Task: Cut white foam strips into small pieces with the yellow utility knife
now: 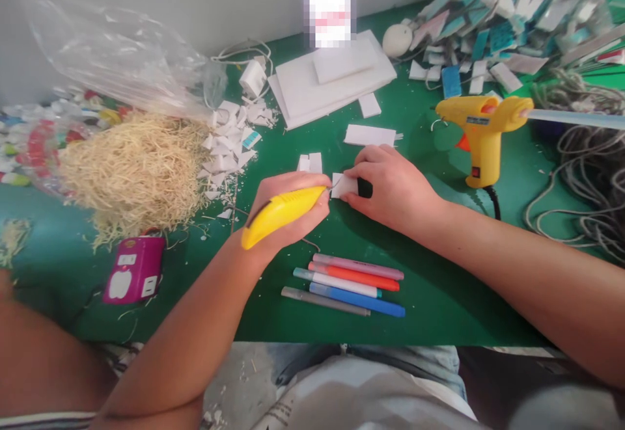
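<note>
1. On the left of the green desk [205,309], a heap of straw-like shreds [139,173] lay by a clear plastic bag [141,59], with a purple box [134,269] nearer the body.
2. White scraps [229,150] were strewn to the right of the heap, and a white plug [254,77] lay beyond them.
3. Two small white pieces [310,162] lay just beyond the left hand [293,185]; farther off stood a stack of white boards [303,95].
4. Five markers [356,300] lay side by side between the hands and the body, clear of both.
5. A white strip [370,135] lay just beyond the right hand [390,186].
6. To the right stood a yellow glue gun [481,134], with tangled grey cord [581,157] beside it and a pile of white and blue blocks [512,26] behind.
7. The left forearm slanted up and rightward, the hand curled inward; the right forearm came in from the right edge, its fingers pointing left.
8. The left grip was closed around a yellow cutter [286,215], its tip toward the other hand.
9. The right grip held a small white piece [344,185] by its right end, thumb and forefinger spread on it; the piece lay between the hands. Whether the blade touched it could not be told.
</note>
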The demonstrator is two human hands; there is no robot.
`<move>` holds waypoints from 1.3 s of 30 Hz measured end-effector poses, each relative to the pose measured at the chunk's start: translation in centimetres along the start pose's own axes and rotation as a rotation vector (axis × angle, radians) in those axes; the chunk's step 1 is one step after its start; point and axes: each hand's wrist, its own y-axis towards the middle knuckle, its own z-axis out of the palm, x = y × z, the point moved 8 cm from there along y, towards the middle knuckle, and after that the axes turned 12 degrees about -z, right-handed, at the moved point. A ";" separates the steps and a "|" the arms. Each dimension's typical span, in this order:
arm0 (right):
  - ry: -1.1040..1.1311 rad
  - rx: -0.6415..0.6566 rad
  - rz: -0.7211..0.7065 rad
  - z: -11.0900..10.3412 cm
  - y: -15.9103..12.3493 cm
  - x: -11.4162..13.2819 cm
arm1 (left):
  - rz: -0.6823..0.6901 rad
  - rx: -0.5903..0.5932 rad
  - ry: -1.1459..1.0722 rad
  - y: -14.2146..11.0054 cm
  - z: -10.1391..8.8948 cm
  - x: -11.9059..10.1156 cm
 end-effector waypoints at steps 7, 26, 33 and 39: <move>0.017 -0.050 -0.047 -0.1 -0.3 -0.1 | -0.194 -0.072 -0.159 -0.4 -0.4 1.4; 0.048 -0.128 -0.074 -0.2 -0.6 -0.3 | -0.104 -0.093 -0.175 -0.1 1.4 0.4; 0.040 -0.113 -0.059 -0.2 -0.6 -0.4 | -0.085 -0.113 -0.131 -0.1 1.0 0.2; 0.030 -0.103 -0.046 -0.3 -0.6 -0.3 | -0.100 -0.112 -0.184 0.1 1.3 0.6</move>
